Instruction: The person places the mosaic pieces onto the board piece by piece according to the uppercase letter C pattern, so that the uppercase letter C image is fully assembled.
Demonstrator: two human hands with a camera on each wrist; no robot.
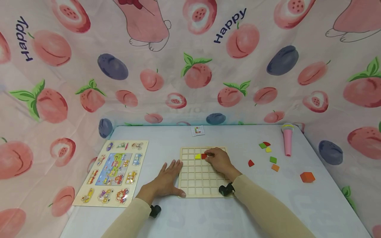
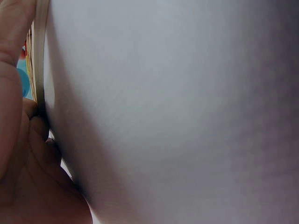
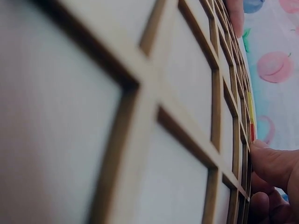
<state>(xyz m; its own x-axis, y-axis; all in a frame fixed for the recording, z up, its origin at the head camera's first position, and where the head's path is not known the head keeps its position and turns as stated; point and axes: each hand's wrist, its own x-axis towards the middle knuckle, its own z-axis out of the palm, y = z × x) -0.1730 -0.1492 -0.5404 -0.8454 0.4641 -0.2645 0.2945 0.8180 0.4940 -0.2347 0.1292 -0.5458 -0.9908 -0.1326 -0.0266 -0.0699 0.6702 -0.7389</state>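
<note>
A wooden grid board [image 1: 190, 195] lies on the white table, its many square cells divided by thin strips. In its upper part a yellow piece [image 1: 197, 156] sits in a cell, with a red piece [image 1: 203, 156] just to the right. My right hand [image 1: 219, 160] reaches over the board's upper right, thumb and fingertips pinching at the red piece's right edge. In the right wrist view the thumb [image 3: 268, 161] meets the red piece [image 3: 252, 132]. My left hand [image 1: 166, 180] lies with spread fingers along the board's left edge, thumb at the lower left corner.
A picture puzzle board [image 1: 140, 145] lies at the left. On the right are a green square [image 1: 273, 160], an orange square [image 1: 275, 168], a red quarter-round piece [image 1: 251, 163], other small pieces, an orange block [image 1: 307, 177] and a pink microphone [image 1: 287, 140]. Behind the grid lies a small patterned card [image 1: 197, 131].
</note>
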